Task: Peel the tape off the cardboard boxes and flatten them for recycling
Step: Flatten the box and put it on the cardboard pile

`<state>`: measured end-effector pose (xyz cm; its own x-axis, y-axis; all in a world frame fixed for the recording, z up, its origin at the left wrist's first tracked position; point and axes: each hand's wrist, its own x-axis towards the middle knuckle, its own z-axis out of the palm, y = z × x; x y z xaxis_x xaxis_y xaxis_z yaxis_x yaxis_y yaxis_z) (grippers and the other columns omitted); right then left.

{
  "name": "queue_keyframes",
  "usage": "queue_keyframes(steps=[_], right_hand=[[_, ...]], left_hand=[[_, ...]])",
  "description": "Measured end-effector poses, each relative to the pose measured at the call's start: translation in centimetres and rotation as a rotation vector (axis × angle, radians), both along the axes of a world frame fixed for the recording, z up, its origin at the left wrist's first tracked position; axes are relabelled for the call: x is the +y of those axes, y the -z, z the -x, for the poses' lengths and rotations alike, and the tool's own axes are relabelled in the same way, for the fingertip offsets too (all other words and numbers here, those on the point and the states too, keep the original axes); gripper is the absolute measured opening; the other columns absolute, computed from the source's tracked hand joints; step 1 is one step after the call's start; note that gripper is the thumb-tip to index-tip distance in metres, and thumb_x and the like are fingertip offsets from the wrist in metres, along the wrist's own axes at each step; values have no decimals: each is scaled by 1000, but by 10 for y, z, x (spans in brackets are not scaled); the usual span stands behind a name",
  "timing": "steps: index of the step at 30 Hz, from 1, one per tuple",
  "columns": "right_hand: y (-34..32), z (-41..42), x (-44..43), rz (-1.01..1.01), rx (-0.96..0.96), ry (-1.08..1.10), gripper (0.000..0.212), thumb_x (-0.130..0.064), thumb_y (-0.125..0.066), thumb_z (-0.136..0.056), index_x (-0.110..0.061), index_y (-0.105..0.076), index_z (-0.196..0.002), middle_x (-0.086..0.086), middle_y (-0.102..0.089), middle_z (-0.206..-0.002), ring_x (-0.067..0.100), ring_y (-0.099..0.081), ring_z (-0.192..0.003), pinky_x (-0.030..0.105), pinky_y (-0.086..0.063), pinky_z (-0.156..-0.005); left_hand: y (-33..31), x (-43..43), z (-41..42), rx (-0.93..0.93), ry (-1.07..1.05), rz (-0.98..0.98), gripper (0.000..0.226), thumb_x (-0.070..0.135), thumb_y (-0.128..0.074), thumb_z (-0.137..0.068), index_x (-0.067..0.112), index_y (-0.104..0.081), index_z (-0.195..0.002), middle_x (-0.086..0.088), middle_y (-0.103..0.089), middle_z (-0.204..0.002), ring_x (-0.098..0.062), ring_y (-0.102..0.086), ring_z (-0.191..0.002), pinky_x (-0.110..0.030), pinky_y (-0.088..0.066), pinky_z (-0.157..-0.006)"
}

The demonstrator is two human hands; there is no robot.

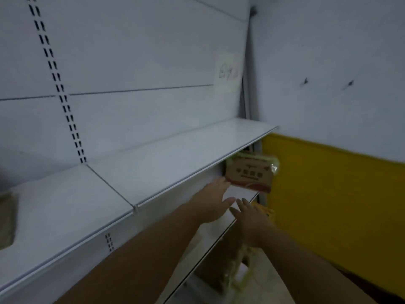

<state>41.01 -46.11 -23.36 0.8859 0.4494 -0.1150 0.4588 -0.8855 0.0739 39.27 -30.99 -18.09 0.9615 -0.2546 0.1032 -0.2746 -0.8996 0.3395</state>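
under the shelf [175,150], the box [249,175] perhaps touches the left grip [213,200].

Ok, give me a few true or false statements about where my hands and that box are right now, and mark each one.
1. Both hands, the left hand and the right hand, reach toward the cardboard box with straight fingers. True.
2. The cardboard box sits on top of the upper shelf. False: it is below that shelf, at its far end.
3. The lower part of the wall to the right is yellow. True.
4. The right hand pinches a strip of tape. False: its fingers are spread and it holds nothing.
5. A paper note hangs on the back panel above the upper shelf. True.
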Motion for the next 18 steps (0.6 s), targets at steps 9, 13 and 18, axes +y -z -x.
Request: queue_keyframes(steps=[9,13,18], right_hand=[[-148,17,101,-117,-277,-232,59,-48,-20,-100,-19,-13,-151,10,-1,-160,25,3,-147,42,-5,-118],[-188,49,197,-167,-324,-509,58,-47,-24,-100,-19,-16,-151,8,-5,-160,22,0,-147,38,-6,-118],[-222,112,297,-349,-301,-817,56,-47,-31,-99,-19,-24,-148,5,-19,-157,19,-15,-145,34,-17,-116]], left_hand=[[-171,110,97,-361,-176,-196,55,44,-35,-99,22,-24,-148,4,-16,-158,-9,-1,-146,-28,-9,-115],[-200,203,181,-389,-420,-331,46,39,-43,-98,24,-39,-140,7,-30,-152,-9,-9,-145,-27,-17,-113],[-216,289,287,-377,-913,-202,35,35,-54,-93,24,-55,-126,2,-48,-138,-15,-41,-128,-31,-34,-104]])
